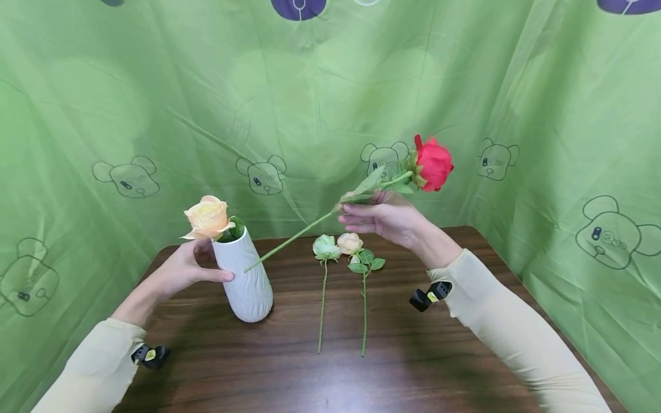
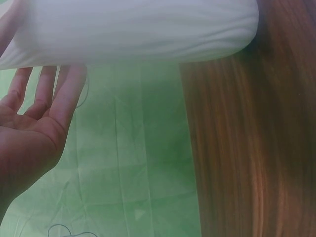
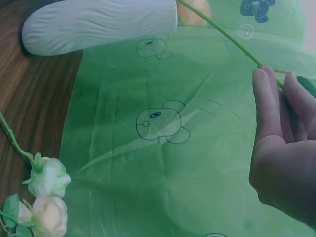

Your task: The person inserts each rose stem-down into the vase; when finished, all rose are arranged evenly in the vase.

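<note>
A white vase point(image 1: 242, 284) with a wavy surface stands on the table's left side, a peach rose point(image 1: 206, 217) in its mouth. My left hand point(image 1: 188, 268) holds it near the top, thumb on the front; the fingers pass behind it in the left wrist view. In my right hand point(image 1: 389, 218) I pinch the stem of a red rose point(image 1: 435, 165) partway along. Its bloom points up and right. The bare stem point(image 1: 289, 241) slants down left, and its lower end overlaps the vase's front in the head view. The right wrist view shows the fingertips point(image 3: 261, 79) meeting on the stem.
A pale green rose point(image 1: 326, 248) and a pale peach rose point(image 1: 351, 243) lie side by side mid-table, stems toward me. The brown wooden table point(image 1: 289, 378) ends at a green curtain point(image 1: 320, 115) behind and at both sides.
</note>
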Demonstrator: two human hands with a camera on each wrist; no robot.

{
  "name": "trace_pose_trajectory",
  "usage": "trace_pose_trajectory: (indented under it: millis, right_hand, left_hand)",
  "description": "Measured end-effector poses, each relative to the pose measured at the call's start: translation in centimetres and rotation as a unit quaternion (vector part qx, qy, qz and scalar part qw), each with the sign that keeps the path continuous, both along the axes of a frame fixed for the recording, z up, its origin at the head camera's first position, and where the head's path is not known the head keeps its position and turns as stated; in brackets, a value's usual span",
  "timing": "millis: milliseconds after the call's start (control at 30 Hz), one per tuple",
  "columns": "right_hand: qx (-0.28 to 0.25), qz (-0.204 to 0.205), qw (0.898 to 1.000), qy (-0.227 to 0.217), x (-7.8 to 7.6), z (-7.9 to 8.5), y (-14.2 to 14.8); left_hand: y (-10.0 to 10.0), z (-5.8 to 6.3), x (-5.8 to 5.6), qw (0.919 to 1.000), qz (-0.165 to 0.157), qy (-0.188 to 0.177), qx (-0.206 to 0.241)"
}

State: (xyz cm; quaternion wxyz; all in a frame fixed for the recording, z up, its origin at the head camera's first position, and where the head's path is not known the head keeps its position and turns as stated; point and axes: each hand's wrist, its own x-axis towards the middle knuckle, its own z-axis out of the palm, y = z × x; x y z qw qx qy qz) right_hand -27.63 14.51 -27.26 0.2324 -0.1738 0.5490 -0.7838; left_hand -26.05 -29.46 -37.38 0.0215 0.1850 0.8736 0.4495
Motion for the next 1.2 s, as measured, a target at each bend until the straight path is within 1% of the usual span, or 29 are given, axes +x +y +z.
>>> trace_pose_trajectory:
  millis: [133, 367, 500, 633, 733, 867, 900, 1000, 1067, 1200]
  right_hand:
    - [-0.003, 0.01, 1.0, 0.014, 0.1, 0.0, -0.2]
    - [0.008, 0.005, 1.0, 0.026, 0.2, 1.0, -0.5]
    - [0.013, 0.009, 0.999, 0.037, 0.1, 1.2, -0.5]
    - [0.024, -0.001, 0.999, 0.045, -0.1, 1.2, -0.6]
    - [0.069, -0.003, 0.996, 0.057, -0.2, 1.0, -0.9]
    - [0.134, 0.011, 0.987, 0.086, -0.2, 1.0, -1.4]
    - [0.144, 0.013, 0.985, 0.092, -0.2, 1.1, -1.5]
    - [0.15, 0.004, 0.982, 0.112, -0.3, 1.6, -2.0]
    - [0.173, -0.002, 0.978, 0.113, -0.2, 1.9, -2.2]
    - [0.196, -0.012, 0.974, 0.111, -0.2, 2.4, -2.7]
  left_hand:
    - [0.0, -0.3, -0.2, 1.0, -0.001, 0.002, -0.002]
    - [-0.2, -0.3, -0.4, 1.0, -0.001, 0.001, 0.0]
    - [-0.3, -0.3, -0.4, 1.0, -0.001, 0.001, -0.001]
    - [-0.3, -0.4, -0.5, 1.0, -0.001, 0.001, 0.0]
    - [-0.2, -0.4, -0.5, 1.0, -0.001, 0.0, 0.001]
    - [-0.2, -0.3, -0.4, 1.0, -0.001, -0.003, 0.001]
    - [-0.1, -0.3, -0.4, 1.0, 0.0, -0.003, 0.0]
    - [-0.1, -0.2, -0.4, 1.0, -0.001, -0.002, -0.002]
    - [0.0, -0.1, -0.4, 1.0, -0.001, -0.002, -0.003]
    - [0.0, 0.0, -0.4, 1.0, 0.0, 0.002, -0.005]
